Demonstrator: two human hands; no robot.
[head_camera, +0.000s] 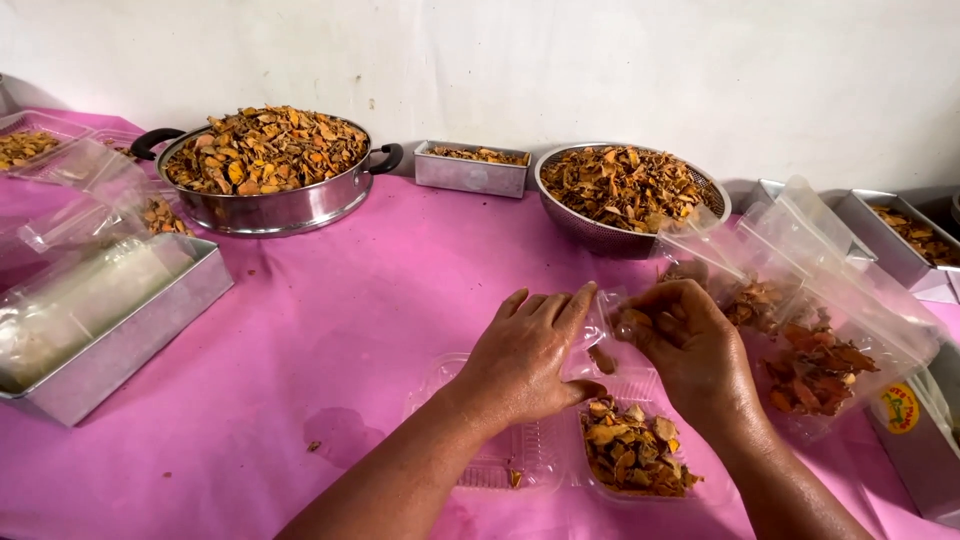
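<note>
- A small clear plastic bag (600, 335) is pinched between the left hand (520, 360) and the right hand (690, 350), just above the pink table. A few dry orange chips sit inside it.
- A clear plastic tray (560, 455) lies flat and open under the hands. Its right half holds a heap of orange-brown chips (635, 450).

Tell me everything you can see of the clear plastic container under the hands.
The clear plastic container is a thin, transparent hinged clamshell lying open on the pink table cover. Its right half holds a heap of dried orange-brown slices; the left half is nearly empty. The left hand and right hand hover above it, pinching a small clear bag.
</note>
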